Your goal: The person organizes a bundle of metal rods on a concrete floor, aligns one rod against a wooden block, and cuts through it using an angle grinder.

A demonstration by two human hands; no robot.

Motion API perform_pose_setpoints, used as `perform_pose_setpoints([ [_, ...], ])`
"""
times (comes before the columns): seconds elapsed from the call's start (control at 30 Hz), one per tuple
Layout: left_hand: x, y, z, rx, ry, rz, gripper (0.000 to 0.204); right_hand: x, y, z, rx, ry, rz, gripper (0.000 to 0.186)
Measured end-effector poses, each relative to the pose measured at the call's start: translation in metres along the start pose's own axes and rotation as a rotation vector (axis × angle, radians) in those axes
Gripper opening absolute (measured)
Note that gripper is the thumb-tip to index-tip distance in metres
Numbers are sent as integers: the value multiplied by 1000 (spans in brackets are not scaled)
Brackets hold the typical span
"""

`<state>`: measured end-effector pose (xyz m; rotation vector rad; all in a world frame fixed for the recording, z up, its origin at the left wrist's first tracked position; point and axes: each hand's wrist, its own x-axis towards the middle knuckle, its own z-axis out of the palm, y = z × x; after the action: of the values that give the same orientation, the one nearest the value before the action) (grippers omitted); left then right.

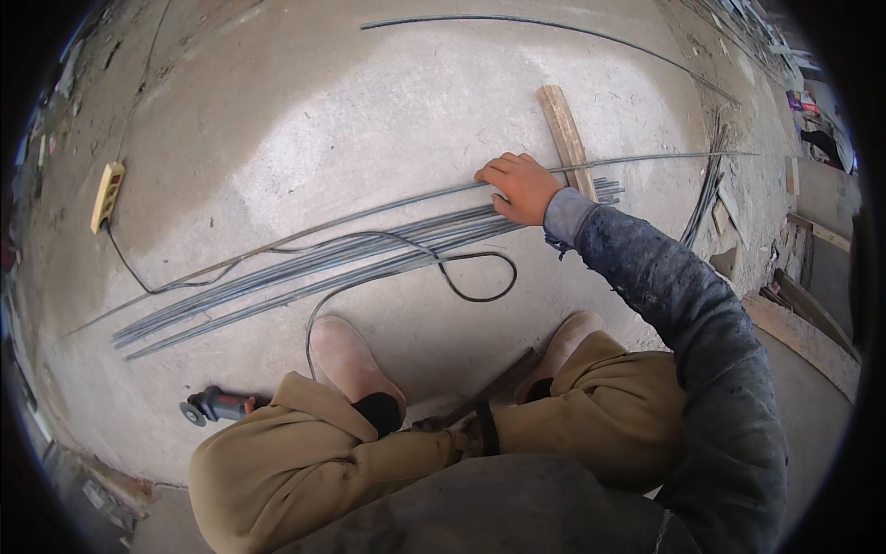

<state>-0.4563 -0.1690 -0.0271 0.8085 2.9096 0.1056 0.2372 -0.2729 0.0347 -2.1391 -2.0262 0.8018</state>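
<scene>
My right hand (524, 189) rests over steel rods, fingers curled onto a long rod (655, 158) and thumb low beside the bundle of straight rods (369, 247) lying across the concrete floor (341, 138). The long rod crosses a wooden batten (558, 120) just right of my hand, near the bundle's right ends. A black cable (498, 295) loops over and around the rods below my hand. My left hand is not visible; my bent legs and feet are below the bundle.
An angle grinder (221, 404) lies by my left knee. A cream power strip (108, 196) sits at the left with cables. Another long rod (554, 26) lies at the back. At the right are more rods (701, 185), boards (794, 342) and clutter along the edge.
</scene>
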Motion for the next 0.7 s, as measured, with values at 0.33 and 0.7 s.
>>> perform_pose_setpoints([
  [0.33,-20,-5,-12,56,76,-16,37,-21,7,2,7,-35,73,45],
  [0.7,-9,-16,-9,151,133,78,39,-25,18,-9,-85,104,24,41],
])
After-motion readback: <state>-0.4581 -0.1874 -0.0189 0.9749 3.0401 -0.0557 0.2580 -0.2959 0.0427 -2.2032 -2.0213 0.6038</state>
